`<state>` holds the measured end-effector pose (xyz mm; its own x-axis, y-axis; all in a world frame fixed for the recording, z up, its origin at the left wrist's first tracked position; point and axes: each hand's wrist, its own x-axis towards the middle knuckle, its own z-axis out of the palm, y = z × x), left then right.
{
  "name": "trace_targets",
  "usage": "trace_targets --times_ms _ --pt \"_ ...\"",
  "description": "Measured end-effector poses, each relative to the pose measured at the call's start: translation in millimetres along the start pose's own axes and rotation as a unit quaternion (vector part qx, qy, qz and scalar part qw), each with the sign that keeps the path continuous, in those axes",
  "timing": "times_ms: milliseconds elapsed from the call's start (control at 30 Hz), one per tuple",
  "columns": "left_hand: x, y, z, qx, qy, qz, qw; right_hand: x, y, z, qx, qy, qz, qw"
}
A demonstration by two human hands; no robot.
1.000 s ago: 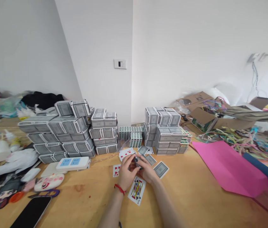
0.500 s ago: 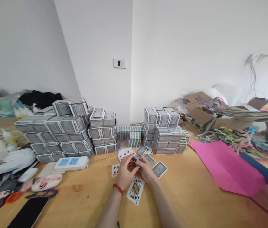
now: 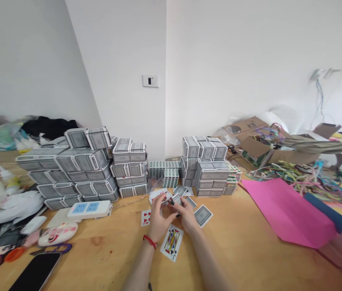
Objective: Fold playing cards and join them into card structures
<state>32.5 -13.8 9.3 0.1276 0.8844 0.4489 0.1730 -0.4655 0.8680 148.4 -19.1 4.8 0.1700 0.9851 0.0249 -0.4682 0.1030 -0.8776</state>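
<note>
My left hand (image 3: pixel 158 220), with a red cord at its wrist, and my right hand (image 3: pixel 188 216) meet above the table. Their fingers are bent around a playing card, which is mostly covered by them. Below the hands a jack of clubs (image 3: pixel 172 242) lies face up. Left of my left hand is a card with red hearts (image 3: pixel 145 218), partly hidden. A face-down card (image 3: pixel 203 216) with a grey patterned back lies right of my right hand. More loose cards (image 3: pixel 180 190) overlap just behind the fingers.
Stacked blocks of folded cards stand at the left (image 3: pixel 82 176) and right (image 3: pixel 213 173), with green-edged packs (image 3: pixel 171 177) between. A power strip (image 3: pixel 89 209), phone (image 3: pixel 37 271) and scissors (image 3: pixel 63 247) lie left. Pink paper (image 3: pixel 289 214) and tangled cords (image 3: pixel 292 176) are right.
My fingers have shifted around the card, and the right thumb and fingertips show more plainly. The view has moved slightly; the cards on the table lie as before.
</note>
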Motion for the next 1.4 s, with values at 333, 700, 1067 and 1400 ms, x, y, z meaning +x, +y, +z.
trace_targets --times_ms 333,700,1067,1400 --pt "4.5 -9.3 -3.5 -0.247 -0.091 -0.253 0.931 0.4 -0.1 -1.4 -0.035 -0.046 -0.018 0.998" --pt "3.3 -3.9 -8.1 -0.403 -0.159 -0.322 0.842 -3.6 -6.7 -1.9 -0.029 -0.105 -0.008 0.994" --pt "6.3 -11.2 -6.9 -0.368 -0.079 -0.277 0.884 2.0 0.9 -6.8 -0.019 -0.042 -0.005 0.999" --pt "7.7 -13.0 2.1 -0.258 -0.128 -0.199 0.937 3.7 4.6 -10.2 0.035 -0.01 0.011 0.999"
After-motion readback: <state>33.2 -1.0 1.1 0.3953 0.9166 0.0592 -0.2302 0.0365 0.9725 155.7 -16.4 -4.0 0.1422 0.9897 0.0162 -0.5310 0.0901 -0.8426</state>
